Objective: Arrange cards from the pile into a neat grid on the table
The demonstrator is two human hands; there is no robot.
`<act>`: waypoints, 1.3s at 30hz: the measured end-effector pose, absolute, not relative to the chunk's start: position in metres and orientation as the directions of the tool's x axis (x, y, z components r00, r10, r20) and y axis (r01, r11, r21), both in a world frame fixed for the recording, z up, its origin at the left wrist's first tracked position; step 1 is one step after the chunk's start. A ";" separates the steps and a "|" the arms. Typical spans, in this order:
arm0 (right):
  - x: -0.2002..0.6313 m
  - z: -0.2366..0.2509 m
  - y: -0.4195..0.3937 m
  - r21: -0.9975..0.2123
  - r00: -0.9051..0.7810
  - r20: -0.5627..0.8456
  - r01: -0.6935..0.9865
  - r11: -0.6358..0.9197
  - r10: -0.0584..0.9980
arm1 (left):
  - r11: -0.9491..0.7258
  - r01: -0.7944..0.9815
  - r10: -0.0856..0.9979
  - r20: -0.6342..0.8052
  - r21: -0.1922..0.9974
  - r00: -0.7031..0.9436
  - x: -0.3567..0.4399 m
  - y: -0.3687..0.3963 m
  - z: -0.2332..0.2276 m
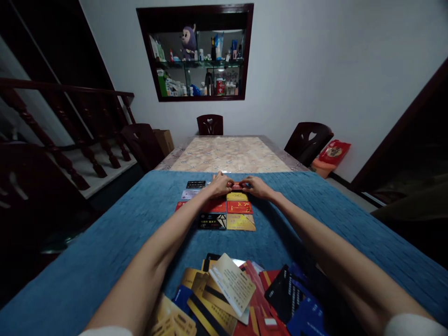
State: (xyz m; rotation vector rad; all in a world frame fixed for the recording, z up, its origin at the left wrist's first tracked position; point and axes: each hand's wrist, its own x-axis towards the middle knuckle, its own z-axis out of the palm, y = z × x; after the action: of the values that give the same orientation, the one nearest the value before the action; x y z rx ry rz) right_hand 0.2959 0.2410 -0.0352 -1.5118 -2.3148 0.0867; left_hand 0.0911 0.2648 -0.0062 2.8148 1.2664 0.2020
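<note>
My left hand (220, 185) and my right hand (258, 187) pinch a red card (237, 185) from its two sides, at the far end of a card layout. Just nearer lies a yellow card (237, 196), then a red card with gold print (239, 207) and a gold-yellow card (241, 222). Left of these are a black VIP card (212, 221), a pale card (190, 194) and a black card (196, 184). My left hand and forearm hide part of the layout. Close to me, a loose pile of cards (233, 284) overlaps between my forearms.
A blue cloth (140, 233) covers the near part of the table; a patterned tabletop (231, 151) shows beyond it. Dark chairs (308, 140) stand around. A wall shelf (199, 62) holds bottles and a plush toy. A wooden railing (59, 88) is on the left.
</note>
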 end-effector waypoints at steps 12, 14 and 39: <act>0.300 -0.039 0.254 -0.278 -0.317 0.213 0.887 0.369 0.924 | -0.632 0.769 0.775 0.070 0.090 0.629 0.102 0.277 -0.011; 0.299 -0.040 0.255 -0.280 -0.320 0.206 0.886 0.369 0.925 | -0.632 0.770 0.775 0.062 0.088 0.629 0.102 0.278 -0.012; 0.310 -0.018 0.221 -0.251 -0.325 0.265 0.886 0.391 0.908 | -0.635 0.773 0.771 0.065 0.006 0.633 0.119 0.257 0.002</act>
State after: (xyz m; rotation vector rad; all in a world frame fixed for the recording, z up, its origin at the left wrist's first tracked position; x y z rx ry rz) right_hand 0.3104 0.2211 -0.0176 -1.5544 -2.2947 0.0849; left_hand 0.1193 0.2574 0.0020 2.8591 1.3516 0.0974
